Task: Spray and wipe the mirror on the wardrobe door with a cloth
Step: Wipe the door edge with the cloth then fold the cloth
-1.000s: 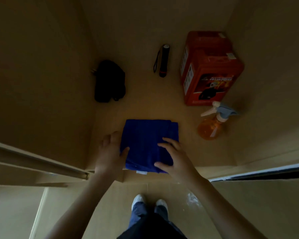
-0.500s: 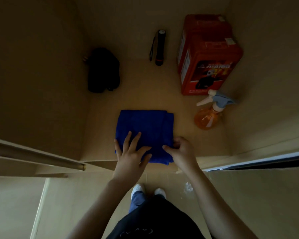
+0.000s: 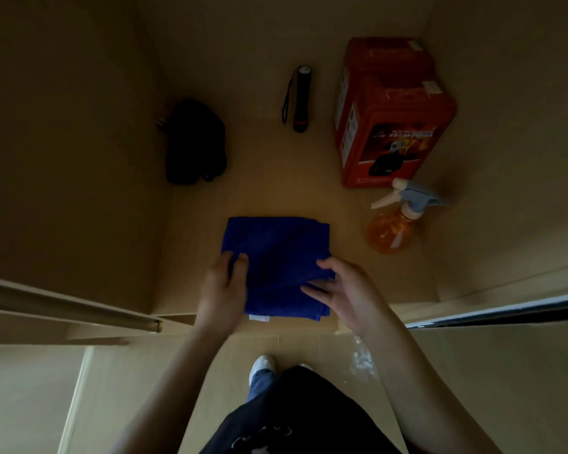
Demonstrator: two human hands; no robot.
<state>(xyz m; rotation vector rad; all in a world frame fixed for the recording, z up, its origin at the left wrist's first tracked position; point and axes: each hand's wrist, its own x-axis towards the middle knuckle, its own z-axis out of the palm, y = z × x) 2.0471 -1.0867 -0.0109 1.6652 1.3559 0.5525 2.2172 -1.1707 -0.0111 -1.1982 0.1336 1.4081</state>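
1. Setting: you are looking down into a dim wardrobe compartment, onto its tan shelf (image 3: pixel 276 188), with the floor and your own shoes visible below its front edge.

2. Task object: the blue cloth (image 3: pixel 276 257) lies folded on the front part of the shelf, its white label at the near edge (a fold runs slantwise across its right half).

3. Left hand (image 3: pixel 225 290): it rests on the cloth's left edge, with the fingers (image 3: pixel 241 258) curled and seemingly pinching the fabric; the thumb is not clearly told apart in this light.

4. Right hand (image 3: pixel 345 286): it lies on the cloth's right side, fingers spread and nearly straight, pressing or smoothing the fold and not clamped on it.

5. Spray bottle (image 3: pixel 392 224): orange, with a pale trigger head, it stands untouched at the right of the shelf, near the cloth but apart from it and just in front of the red box (image 3: pixel 394 116).

6. Other items: a black flashlight (image 3: pixel 300 98) lies toward the back, and a dark pouch (image 3: pixel 194 142) sits at the left wall.

7. Progress (a judgement): neither hand is on the bottle and no mirror is in view, so no spraying or wiping shows here. You are handling the cloth only. Whether you are about to lift it or are laying it down cannot be told.
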